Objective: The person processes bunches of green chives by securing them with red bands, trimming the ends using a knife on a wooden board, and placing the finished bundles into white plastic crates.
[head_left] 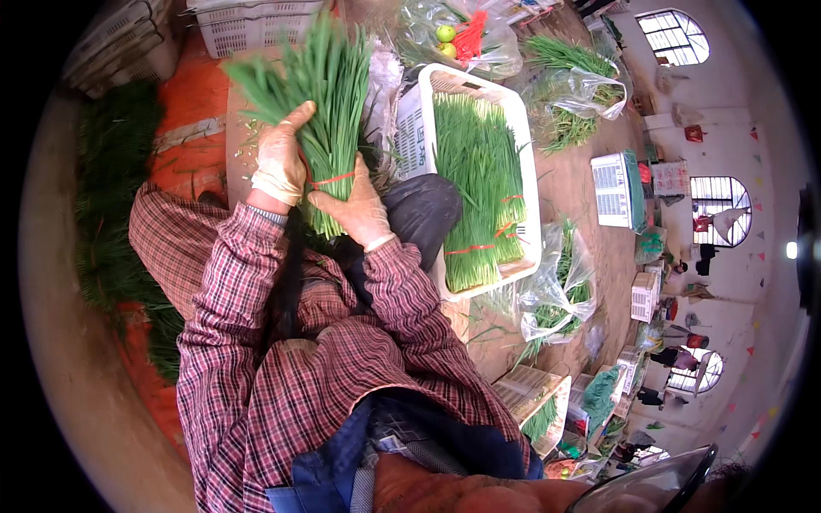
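At eleven o'clock, the left hand (280,164) and right hand (359,209) grasp a green bundle (332,128), fingers (301,114) partly hidden, leaf tips (318,47) blurred.

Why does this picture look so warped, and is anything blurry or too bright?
The fisheye head view bends straight edges; in the head view, the held green bunch is smeared at its top, perhaps from motion; in the head view, the arched windows look overbright.

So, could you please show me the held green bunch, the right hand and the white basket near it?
Held green bunch (332,115), head view: middle of its leaves.
Right hand (357,211), head view: middle of the hand.
White basket (412,128), head view: its outer left wall.
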`<state>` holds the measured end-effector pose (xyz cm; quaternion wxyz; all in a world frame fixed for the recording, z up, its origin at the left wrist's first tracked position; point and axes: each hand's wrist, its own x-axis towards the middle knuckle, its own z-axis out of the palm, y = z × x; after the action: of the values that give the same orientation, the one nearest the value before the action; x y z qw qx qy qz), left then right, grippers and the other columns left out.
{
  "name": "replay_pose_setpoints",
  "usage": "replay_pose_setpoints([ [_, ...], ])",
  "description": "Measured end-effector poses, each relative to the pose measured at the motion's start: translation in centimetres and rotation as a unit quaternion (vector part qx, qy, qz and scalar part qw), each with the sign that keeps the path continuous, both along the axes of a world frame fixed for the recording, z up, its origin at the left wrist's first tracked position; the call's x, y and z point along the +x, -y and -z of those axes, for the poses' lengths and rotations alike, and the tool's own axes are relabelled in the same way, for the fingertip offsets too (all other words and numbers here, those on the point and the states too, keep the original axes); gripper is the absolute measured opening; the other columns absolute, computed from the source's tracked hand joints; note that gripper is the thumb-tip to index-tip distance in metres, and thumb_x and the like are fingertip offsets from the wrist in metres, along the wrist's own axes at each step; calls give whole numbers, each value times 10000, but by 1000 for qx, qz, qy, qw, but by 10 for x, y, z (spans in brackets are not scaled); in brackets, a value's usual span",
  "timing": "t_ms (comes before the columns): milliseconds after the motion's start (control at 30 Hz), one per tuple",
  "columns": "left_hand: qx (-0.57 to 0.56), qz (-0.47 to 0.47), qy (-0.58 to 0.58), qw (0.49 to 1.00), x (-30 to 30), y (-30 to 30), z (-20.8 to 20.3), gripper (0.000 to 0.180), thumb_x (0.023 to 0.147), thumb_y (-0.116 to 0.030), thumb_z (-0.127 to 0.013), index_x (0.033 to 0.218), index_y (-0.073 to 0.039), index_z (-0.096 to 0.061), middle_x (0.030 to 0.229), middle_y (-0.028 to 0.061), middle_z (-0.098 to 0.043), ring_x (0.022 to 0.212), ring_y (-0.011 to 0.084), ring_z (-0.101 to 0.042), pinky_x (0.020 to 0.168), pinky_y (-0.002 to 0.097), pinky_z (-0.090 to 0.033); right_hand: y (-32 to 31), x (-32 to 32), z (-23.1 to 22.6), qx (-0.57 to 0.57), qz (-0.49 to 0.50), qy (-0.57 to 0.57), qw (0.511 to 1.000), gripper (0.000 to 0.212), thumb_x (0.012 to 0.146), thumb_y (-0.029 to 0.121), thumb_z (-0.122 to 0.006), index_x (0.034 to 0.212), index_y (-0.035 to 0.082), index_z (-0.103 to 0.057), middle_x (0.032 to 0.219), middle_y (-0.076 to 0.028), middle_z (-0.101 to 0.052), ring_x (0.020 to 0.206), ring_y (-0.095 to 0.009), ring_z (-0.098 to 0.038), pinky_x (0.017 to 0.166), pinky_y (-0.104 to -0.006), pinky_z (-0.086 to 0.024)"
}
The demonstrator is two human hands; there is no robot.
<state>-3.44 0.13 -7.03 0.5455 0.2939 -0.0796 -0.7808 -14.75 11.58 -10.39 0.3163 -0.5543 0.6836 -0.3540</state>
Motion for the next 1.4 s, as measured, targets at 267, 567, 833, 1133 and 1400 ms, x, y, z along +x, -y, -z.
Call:
replay_pose_setpoints([
  [267,-291,145,118,938,91,7,-31,540,964,-394,-482,1327,5,-449,1226,120,-588,1114,180,-573,942,311,-447,8,-29,6,57,-133,723,676,678,803,351,-675,1314,-25,-434,1202,-168,-587,1009,-266,-640,868,-391,-544],
  [567,-245,371,113,889,77,-37,37,649,902,-422,-583,1343,28,-426,1303,139,-535,1208,223,-502,1026,386,-390,-1,-29,5,114,-199,766,600,722,770,364,-714,1278,-77,-452,1097,-190,-626,925,-300,-657,815,-417,-558],
  [833,-87,195,-103,972,21,-50,-2,514,855,-281,-637,1259,8,-509,1188,119,-604,1030,245,-607,933,380,-481,-1,-43,-23,117,-193,539,812,669,842,418,-656,1317,-17,-477,1184,-113,-603,1138,-208,-538,970,-341,-427],
  [1133,-67,149,-78,983,24,-46,4,445,825,-247,-639,1172,21,-565,1102,126,-643,979,256,-630,921,396,-494,16,-66,-112,-230,-15,73,970,142,885,66,-622,1013,13,-652,933,-72,-676,820,-144,-631,738,-251,-498],
  [1400,-73,181,-56,979,26,-48,14,469,788,-221,-641,1175,37,-572,1118,141,-641,978,262,-636,932,390,-489,65,-70,-138,-398,-38,-197,895,248,778,107,-706,1022,109,-663,1074,-48,-634,1021,-269,-592,886,-379,-470],
])
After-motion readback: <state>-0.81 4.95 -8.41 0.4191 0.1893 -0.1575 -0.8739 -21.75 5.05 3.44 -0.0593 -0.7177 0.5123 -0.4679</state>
